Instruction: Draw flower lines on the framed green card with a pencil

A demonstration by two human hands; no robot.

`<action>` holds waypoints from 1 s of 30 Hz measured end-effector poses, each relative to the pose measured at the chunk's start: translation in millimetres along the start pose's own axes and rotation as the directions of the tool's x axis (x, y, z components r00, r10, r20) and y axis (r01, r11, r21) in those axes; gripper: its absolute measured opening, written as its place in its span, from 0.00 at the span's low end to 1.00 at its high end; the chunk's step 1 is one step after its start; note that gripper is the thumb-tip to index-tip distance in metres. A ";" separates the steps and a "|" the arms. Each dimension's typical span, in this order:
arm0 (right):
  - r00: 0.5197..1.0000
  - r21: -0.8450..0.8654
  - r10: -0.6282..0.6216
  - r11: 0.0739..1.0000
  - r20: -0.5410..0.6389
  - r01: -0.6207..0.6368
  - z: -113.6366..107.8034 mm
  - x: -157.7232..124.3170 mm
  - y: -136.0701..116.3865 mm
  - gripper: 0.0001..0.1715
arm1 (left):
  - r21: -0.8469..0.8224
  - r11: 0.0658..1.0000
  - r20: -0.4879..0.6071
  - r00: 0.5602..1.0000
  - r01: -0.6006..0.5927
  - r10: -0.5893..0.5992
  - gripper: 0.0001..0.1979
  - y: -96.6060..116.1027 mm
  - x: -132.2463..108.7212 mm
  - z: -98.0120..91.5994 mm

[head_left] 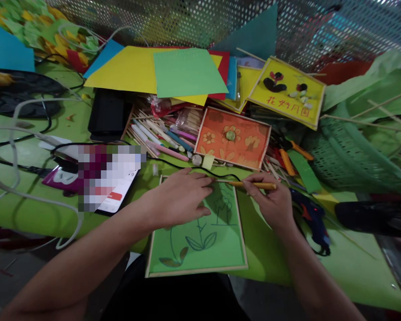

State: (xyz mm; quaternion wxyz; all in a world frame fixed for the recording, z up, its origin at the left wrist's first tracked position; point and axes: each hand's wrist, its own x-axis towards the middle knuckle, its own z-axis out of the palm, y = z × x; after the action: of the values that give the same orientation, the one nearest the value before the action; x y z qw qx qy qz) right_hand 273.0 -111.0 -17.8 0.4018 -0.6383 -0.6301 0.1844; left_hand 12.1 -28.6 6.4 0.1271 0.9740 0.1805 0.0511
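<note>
A green framed board [200,249] with drawn plant outlines lies at the table's near edge. My left hand [180,196] lies flat on its upper left part, fingers stretched out and together, pressing it down. My right hand [270,200] is closed on a yellow-handled tool [254,184] held level, its thin tip pointing left to the board's top edge by my left fingertips. The tip itself is too small to make out.
An orange flower picture [234,138] and a yellow picture [287,91] lie behind the board. Coloured paper sheets [187,71], a box of sticks and pens [160,129], a phone [116,196], cables [26,133], a green basket [347,156] and a blue glue gun [314,218] crowd the green table.
</note>
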 end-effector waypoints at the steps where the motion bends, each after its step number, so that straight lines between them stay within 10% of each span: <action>1: 1.000 0.002 -0.003 1.000 0.004 0.003 0.1 0.1 0.0 0.04 | 0.000 1.000 -0.009 1.000 -0.004 0.004 0.21 -0.2 -0.2 0.4; 30: 1.000 -0.061 -0.011 0.998 0.001 0.011 -4.9 -1.1 -5.5 0.08 | -0.017 1.000 0.006 1.000 -0.002 0.003 0.19 0.7 -0.4 -2.5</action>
State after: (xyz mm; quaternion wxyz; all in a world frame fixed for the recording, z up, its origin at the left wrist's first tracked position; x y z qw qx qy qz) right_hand 272.9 -114.0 -11.0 0.3832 -0.6467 -0.6390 0.1631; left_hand 11.6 -28.8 9.0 0.1357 0.9733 0.1784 0.0497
